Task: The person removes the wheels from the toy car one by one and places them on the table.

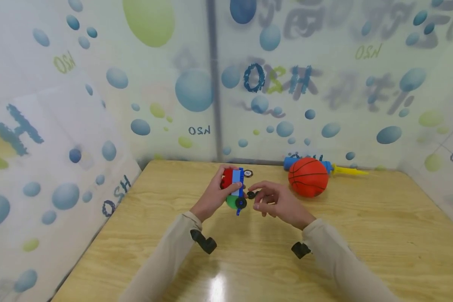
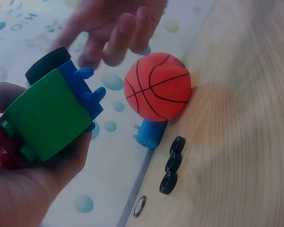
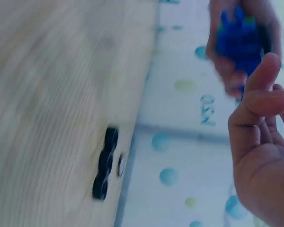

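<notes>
My left hand (image 1: 213,195) grips a toy car of building blocks (image 1: 236,184), with red, light blue and green parts on a blue base. A black wheel (image 2: 48,65) is fitted on the base, beside the green block (image 2: 49,116). Just right of the car, my right hand (image 1: 281,203) hovers with loosely bent fingers and nothing visible between them. Several loose black wheels (image 2: 168,183) lie in a row on the table, partly hidden behind the right hand in the head view. In the right wrist view the car is blurred.
An orange-red toy basketball (image 1: 308,177) sits at the back right of the wooden table (image 1: 362,247). Behind it lies a blue pump with a yellow nozzle (image 1: 349,170). A small round disc (image 1: 248,173) lies near the back edge. Printed walls (image 1: 166,105) enclose the table.
</notes>
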The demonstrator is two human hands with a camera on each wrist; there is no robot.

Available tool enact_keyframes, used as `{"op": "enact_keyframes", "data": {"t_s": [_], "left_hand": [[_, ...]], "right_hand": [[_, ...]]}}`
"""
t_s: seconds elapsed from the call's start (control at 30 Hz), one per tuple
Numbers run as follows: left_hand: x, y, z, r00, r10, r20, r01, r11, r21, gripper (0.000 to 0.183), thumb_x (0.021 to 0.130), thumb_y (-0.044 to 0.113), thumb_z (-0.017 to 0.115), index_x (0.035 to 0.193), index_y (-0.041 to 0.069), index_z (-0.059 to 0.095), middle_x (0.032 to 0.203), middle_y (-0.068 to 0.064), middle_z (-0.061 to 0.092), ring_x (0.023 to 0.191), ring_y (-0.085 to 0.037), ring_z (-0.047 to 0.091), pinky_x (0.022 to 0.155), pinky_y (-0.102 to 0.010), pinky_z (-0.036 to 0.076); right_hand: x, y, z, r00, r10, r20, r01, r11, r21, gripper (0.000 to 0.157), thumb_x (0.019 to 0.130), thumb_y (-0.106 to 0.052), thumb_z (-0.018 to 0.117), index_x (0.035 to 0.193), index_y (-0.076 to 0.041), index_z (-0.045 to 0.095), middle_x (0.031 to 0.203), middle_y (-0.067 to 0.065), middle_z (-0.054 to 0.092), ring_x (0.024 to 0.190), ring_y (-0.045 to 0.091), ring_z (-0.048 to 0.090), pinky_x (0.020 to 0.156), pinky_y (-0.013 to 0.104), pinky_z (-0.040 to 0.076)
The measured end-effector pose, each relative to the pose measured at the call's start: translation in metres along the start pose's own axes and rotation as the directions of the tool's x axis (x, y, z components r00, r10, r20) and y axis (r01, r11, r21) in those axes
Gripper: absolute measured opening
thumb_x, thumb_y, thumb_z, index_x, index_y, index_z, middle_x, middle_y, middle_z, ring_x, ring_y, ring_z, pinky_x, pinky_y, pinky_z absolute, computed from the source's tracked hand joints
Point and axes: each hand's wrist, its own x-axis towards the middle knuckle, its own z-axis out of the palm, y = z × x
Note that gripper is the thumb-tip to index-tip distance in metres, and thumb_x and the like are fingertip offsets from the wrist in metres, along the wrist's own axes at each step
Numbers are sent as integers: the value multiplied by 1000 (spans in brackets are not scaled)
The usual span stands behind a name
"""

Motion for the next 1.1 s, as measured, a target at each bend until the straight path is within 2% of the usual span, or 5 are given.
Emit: {"op": "enact_keyframes", "data": {"t_s": [0.27, 0.47, 0.67, 0.93, 1.1], "left_hand": [[2, -3, 5, 999, 19, -32, -17, 998, 58, 46, 102, 24, 58, 142, 27, 36, 138, -14, 46, 121, -31, 53, 92, -38, 56], [2, -5, 8, 999, 24, -24, -23, 999, 48, 44, 102, 26, 58, 140, 30, 37, 139, -13, 46, 123, -31, 51, 93, -37, 55], [2, -7, 11, 999, 39, -12, -38, 998, 53, 45, 103, 25, 57, 143, 25, 36, 140, -14, 45, 124, -32, 51, 96, -38, 54], [1, -8, 18, 999, 42, -1, -41, 994, 100, 44, 102, 23, 59, 140, 27, 38, 136, -14, 47, 121, -30, 51, 95, -37, 53], [0, -15, 22, 999, 42, 35, -45, 992, 115, 43, 102, 20, 58, 141, 25, 39, 136, -15, 47, 118, -29, 52, 93, -34, 53]], "right_hand": [[1, -8, 19, 994, -105, 22, 105, 994, -7, 37, 94, -11, 70, 129, -11, 60, 94, 13, 63, 69, 20, 65, 64, 36, 59], [3, -5, 25, 995, -96, 18, 96, 995, -27, 33, 94, -15, 69, 127, -10, 63, 95, 14, 63, 70, 19, 64, 66, 39, 60], [3, -4, 30, 997, -75, -2, 75, 997, -30, 29, 94, -15, 70, 121, -9, 65, 94, 13, 66, 72, 20, 65, 66, 36, 59], [1, -3, 35, 994, -99, -55, 95, 994, -59, 20, 90, -10, 74, 108, -7, 66, 84, 11, 62, 62, 14, 60, 58, 33, 57], [0, 4, 38, 993, -110, -49, 109, 994, -27, 16, 88, -3, 74, 100, -3, 65, 80, 13, 62, 56, 12, 58, 54, 41, 57]]}}
